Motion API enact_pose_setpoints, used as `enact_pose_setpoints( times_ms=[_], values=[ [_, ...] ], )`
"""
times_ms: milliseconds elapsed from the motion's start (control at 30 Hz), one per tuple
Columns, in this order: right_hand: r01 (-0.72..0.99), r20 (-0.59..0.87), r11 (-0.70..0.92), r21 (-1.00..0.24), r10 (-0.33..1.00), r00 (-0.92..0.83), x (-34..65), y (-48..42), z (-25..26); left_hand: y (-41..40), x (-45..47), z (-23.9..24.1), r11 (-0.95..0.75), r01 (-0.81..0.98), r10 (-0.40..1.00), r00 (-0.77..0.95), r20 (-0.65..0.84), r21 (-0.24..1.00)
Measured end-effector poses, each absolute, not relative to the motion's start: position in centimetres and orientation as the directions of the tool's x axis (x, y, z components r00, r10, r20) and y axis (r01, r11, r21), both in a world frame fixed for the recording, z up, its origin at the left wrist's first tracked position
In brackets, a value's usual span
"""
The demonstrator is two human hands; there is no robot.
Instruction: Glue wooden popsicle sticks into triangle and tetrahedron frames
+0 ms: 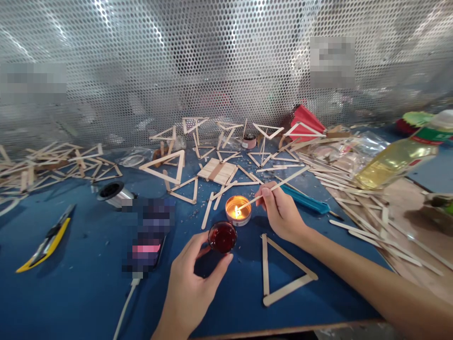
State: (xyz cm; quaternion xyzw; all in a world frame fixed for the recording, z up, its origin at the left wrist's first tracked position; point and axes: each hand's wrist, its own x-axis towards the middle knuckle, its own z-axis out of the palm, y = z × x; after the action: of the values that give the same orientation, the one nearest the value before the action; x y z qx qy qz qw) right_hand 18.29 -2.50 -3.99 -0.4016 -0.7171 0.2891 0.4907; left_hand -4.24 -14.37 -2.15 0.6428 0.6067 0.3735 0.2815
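My left hand (193,278) grips a small round cup of dark red content (222,237), its fingers around the rim just in front of a lit tin candle (238,218). My right hand (279,210) pinches a thin wooden stick (288,179). The stick's lower end reaches into the candle tin, at the flame. Below my right hand, a triangle of flat craft sticks (290,292) lies on the blue table (226,307). Behind the candle rests a square panel of craft sticks (217,171), with two loose sticks beside it.
Several stick triangle frames (166,170) stand at the back before a perforated metal sheet (226,61). At left are a yellow utility knife (49,243), a wire spool (115,193) and a cabled phone (146,241). Loose sticks (375,236) and an oil bottle (399,158) occupy the right.
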Motion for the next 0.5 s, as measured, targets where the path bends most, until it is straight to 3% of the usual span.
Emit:
enact_pose_setpoints(
  times_ms=[167, 367, 500],
  values=[
    [0.234, 0.434, 0.462, -0.855, 0.886, -0.163, 18.1, -2.6, -3.9, -14.2, -4.2, -2.2, -0.121, 0.569, 0.988, -0.013, 0.156, 0.813],
    [-0.105, 0.325, 0.317, -0.943, 0.943, -0.077, 17.4, -4.0, -0.9, -14.4, -4.3, -2.6, -0.131, 0.568, 0.984, -0.027, 0.177, 0.813],
    [-0.202, 0.324, 0.296, -0.934, 0.938, -0.126, 16.7, -5.7, 1.7, -14.4, -4.3, -2.8, -0.123, 0.57, 0.985, -0.028, 0.168, 0.813]
  ],
)
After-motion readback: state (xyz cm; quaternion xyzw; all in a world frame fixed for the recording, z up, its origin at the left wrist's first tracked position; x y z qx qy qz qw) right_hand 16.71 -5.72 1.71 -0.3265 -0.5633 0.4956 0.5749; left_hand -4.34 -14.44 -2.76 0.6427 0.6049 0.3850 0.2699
